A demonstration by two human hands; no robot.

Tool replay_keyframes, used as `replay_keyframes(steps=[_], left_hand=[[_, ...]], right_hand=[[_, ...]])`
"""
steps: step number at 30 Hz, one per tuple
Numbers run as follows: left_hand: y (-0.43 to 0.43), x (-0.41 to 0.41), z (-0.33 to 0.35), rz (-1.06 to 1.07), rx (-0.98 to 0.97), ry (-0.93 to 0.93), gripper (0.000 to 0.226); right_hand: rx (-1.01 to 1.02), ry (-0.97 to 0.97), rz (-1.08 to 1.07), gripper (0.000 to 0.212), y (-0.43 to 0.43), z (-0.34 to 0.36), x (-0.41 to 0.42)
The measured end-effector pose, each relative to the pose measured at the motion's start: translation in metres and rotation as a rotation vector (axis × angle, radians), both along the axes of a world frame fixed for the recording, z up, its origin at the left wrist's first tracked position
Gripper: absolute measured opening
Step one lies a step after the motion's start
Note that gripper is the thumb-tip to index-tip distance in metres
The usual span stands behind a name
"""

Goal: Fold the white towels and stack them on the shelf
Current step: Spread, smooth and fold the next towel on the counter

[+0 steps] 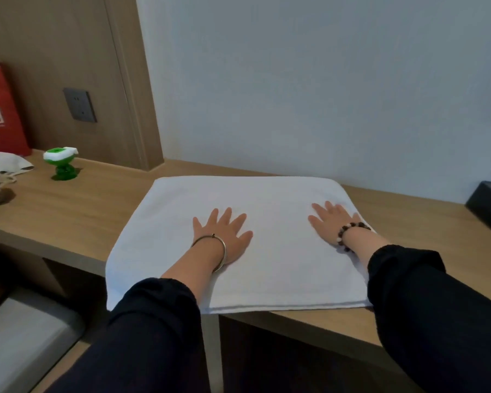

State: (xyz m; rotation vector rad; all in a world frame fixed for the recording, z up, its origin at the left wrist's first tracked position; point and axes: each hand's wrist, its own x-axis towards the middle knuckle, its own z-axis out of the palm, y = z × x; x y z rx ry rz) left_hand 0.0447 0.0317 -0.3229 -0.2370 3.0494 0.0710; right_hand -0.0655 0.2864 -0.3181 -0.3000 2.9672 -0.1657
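Towel (267, 279) folded, overhanging desk (68, 211) front edge; soft, light, limp. Left hand (224, 236), right hand (330, 222) press flat, fingers spread, gripping nothing. Best taken at corners.

Dim, even light; soft focus (edges bowed), shadows perhaps faint.

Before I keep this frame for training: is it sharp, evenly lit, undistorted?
Head view: soft, even light, no glare; white towel nearly washed out; faint shadows under left hand and right hand; wide-angle lens slants the wood panel edge; whole frame slightly soft.
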Motion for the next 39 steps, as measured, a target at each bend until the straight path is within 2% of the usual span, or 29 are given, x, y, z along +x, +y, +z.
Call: replay_keyframes(steps=[3,4,6,8,9,11,14,18,30,34,36,39], left_hand=[[0.002,0.001,-0.001,0.006,-0.02,-0.003,0.061],[0.003,0.001,-0.001,0.004,-0.021,-0.001,0.06],[0.003,0.001,-0.001,0.001,-0.023,0.006,0.06],[0.002,-0.001,-0.002,-0.005,-0.029,0.003,0.061],[0.003,-0.001,-0.003,-0.007,-0.031,0.002,0.062],[0.002,-0.003,-0.004,-0.007,-0.037,0.007,0.063],[0.001,-0.006,-0.005,-0.003,-0.037,0.022,0.066],[0.001,-0.005,-0.006,-0.012,-0.038,0.034,0.067],[0.001,-0.002,-0.004,-0.018,0.012,0.057,0.066],[0.001,-0.001,-0.003,-0.014,0.016,0.055,0.066],[0.002,0.0,-0.003,-0.015,0.011,0.043,0.067],[0.002,-0.003,-0.002,-0.003,0.019,0.031,0.068]], right_hand=[[-0.032,-0.096,-0.26,0.064,0.024,0.006,-0.022],[0.042,-0.115,-0.315,0.065,0.023,0.008,-0.025],[0.258,-0.013,-0.326,0.068,0.006,0.01,-0.03],[0.339,0.146,-0.165,0.068,-0.03,0.019,-0.029],[0.279,0.185,-0.049,0.065,-0.051,0.022,-0.028],[0.105,0.127,0.184,0.06,-0.092,0.019,-0.024],[0.05,0.022,0.352,0.056,-0.123,0.007,-0.024],[-0.015,0.03,0.179,0.055,-0.103,0.01,-0.057],[0.043,0.113,-0.173,0.061,-0.023,0.005,-0.116],[0.245,0.077,-0.354,0.065,-0.042,0.017,-0.097],[0.31,0.069,-0.254,0.064,-0.069,0.021,-0.08],[0.16,0.023,-0.012,0.06,-0.121,0.014,-0.052]])
